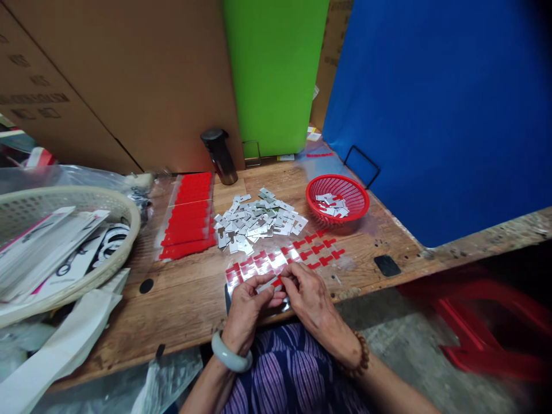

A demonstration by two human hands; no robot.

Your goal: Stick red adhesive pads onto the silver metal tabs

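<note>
The landmark is the clear, glossy sheet bearing rows of small red cross-like pieces (317,249), flat on the worn wood-look surface (172,316). Above its near edge, the left hand (248,296) holds a small, flat, silvery rectangular plate (266,283) in a narrow grip between thumb and fingers. The plate's long axis runs roughly sideways from hand to hand, its right end angled slightly away from the body. A red patch (277,282) shows at that right end, on the side of the right hand (308,287), whose thumb and forefinger are drawn close together right beside it; whether they pinch or only press it, I cannot tell.

Just beyond the sheet lies a loose heap of similar silvery plates (259,218). Beyond its right end stands a round red plastic basket (360,198) with some plates inside; beyond its left end lie overlapping red-marked sheets (190,213).
</note>
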